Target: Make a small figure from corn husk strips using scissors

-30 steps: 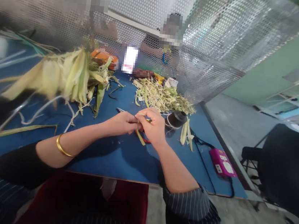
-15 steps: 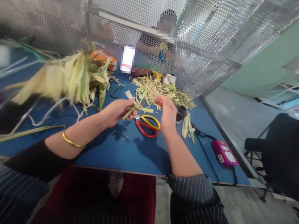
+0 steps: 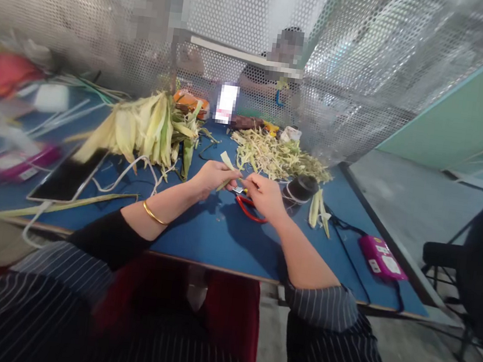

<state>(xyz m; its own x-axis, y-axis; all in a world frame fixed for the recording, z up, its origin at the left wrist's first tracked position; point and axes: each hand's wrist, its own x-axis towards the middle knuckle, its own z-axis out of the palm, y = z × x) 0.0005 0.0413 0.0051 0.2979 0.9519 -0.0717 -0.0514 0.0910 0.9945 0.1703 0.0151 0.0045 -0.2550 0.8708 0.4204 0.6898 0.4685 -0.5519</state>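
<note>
Between the fingers of my left hand [image 3: 215, 179] is a pale green husk strip [image 3: 227, 159], its end sticking up past the thumb. My right hand [image 3: 265, 194] meets the left one, thumb and fingertips pinched together at the strip. Whether they grip its end is too small to tell. Scissors [image 3: 250, 210] with red and yellow handles lie on the blue table [image 3: 216, 242] just below the hands, partly covered by my right hand. Beyond the hands spreads a heap of husk scraps [image 3: 271, 154]. A black spool [image 3: 302, 189] stands right of my right hand.
A bundle of corn husks [image 3: 142, 128], a phone [image 3: 68, 174] and a white cable [image 3: 149, 164] lie left. On the right are husk pieces [image 3: 316, 209] and a magenta pack [image 3: 382, 257]. A person [image 3: 263, 78] sits behind the perforated screen [image 3: 226, 20].
My right hand has closed and come to my left hand at the strip, now covering part of the scissors. The whole view has shifted, showing more of the table's left side.
</note>
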